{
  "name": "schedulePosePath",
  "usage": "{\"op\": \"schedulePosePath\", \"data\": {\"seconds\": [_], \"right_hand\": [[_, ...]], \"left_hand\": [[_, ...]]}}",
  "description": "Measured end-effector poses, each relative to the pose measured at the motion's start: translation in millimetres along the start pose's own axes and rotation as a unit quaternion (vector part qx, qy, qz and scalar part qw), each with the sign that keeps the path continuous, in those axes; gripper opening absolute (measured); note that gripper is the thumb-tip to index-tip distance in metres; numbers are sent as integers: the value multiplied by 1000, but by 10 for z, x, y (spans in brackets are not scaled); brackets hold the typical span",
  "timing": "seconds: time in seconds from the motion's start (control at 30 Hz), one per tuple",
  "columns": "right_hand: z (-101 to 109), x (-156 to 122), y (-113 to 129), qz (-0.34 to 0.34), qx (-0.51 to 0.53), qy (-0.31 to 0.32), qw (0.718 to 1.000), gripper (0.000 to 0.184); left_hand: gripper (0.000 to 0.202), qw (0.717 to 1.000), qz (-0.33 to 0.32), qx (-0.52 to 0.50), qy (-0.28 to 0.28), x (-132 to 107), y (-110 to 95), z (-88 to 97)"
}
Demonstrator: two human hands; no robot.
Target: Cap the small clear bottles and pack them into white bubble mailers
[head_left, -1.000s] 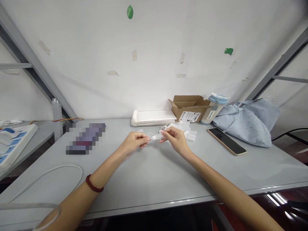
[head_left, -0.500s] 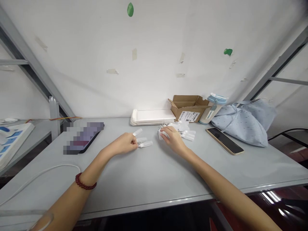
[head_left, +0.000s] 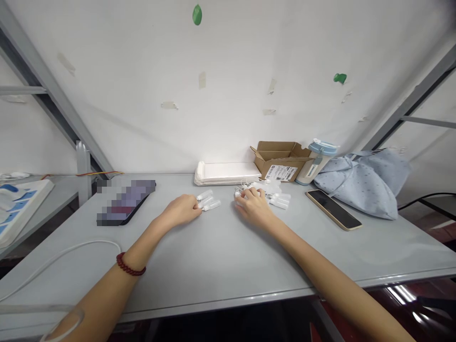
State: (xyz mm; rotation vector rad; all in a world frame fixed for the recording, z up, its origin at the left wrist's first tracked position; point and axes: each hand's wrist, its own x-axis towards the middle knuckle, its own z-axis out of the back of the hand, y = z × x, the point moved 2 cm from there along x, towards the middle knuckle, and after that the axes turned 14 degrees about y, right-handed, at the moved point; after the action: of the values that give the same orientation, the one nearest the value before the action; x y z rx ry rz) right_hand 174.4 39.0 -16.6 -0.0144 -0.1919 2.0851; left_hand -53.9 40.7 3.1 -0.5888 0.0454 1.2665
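My left hand [head_left: 183, 209] is closed, its fingertips pinching the near ends of several small clear plastic pieces shaped like vials [head_left: 210, 201], which fan out to the right over the grey table [head_left: 213, 256]. My right hand [head_left: 257, 207] lies over a loose pile of the same clear pieces [head_left: 273, 186], with its fingers apart and bent downward. Thin white strands stick out of this pile. More clear vial-like pieces [head_left: 280, 201] show just right of the hand. What lies under the right fingertips is hidden.
Behind the pile, a stack of white flat packs [head_left: 228, 172] and an open cardboard box [head_left: 281, 164] stand by the wall. A tumbler [head_left: 317, 162], a phone [head_left: 333, 210] and a blue cloth bag [head_left: 359, 183] sit right. Another phone [head_left: 130, 204] and a white cable [head_left: 85, 246] are left.
The clear pieces at my left hand have drawn closer together and shifted slightly up. My right hand's fingers have spread out over the pile from a tighter curl.
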Motion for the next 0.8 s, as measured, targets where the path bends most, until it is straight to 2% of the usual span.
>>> {"op": "schedulePosePath", "data": {"seconds": [0.23,0.33,0.5,0.63,0.8], "right_hand": [[16,-8,62,13,-8,32,999,27],[1,-5,72,21,-9,37,999,27],[-26,13,38,8,40,29,999,22],[-36,29,-21,-12,136,-7,991,19],[18,11,-74,-24,249,-83,965,9]], "left_hand": [[33,999,19,36,-2,-18,-43,-3],[31,999,17,43,-25,-36,-75,14],[23,990,-74,30,-115,-70,-186,34],[22,980,-139,75,-125,-58,-250,-54],[25,972,-130,157,-118,3,-235,-153]]}}
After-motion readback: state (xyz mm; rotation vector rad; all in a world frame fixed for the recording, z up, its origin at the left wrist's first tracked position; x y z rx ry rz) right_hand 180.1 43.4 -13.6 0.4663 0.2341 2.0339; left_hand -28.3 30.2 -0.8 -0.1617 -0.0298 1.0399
